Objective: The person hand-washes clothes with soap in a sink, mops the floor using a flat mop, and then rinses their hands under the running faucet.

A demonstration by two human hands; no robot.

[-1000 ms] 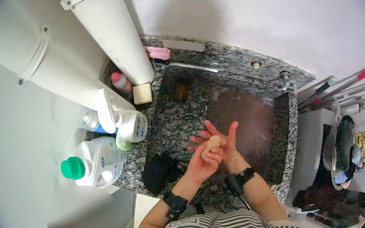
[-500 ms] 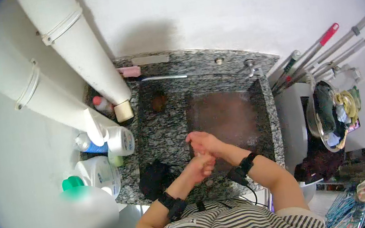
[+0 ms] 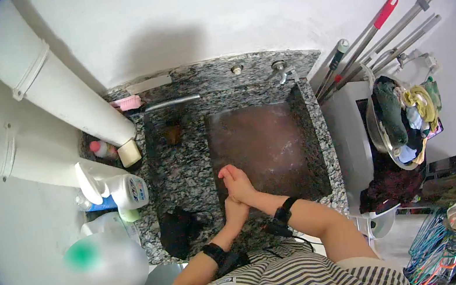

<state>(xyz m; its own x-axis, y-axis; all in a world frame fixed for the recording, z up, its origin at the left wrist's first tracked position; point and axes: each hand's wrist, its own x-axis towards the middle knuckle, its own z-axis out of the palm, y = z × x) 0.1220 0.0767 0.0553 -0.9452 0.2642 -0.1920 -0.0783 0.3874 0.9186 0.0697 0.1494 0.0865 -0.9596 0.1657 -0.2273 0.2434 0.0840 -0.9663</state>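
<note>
My right hand lies over my left hand, near the left edge of the basin. Its fingers look closed around the left hand. The left hand's fingers are largely hidden beneath it. Under and beyond both hands is the granite sink, with murky reddish-brown water in it. A black bundle, perhaps cloth, lies on the granite to the left of my left forearm. Black bands sit on both forearms.
A metal tap is on the back wall. Pink brush, soap bar, white spray bottle and a blurred white jug line the left side. To the right, a bowl of clothes stands near several poles.
My view has shifted, so the sink appears further left. My left hand, earlier a visible fist by the right wrist, has slid up beneath the right hand.
</note>
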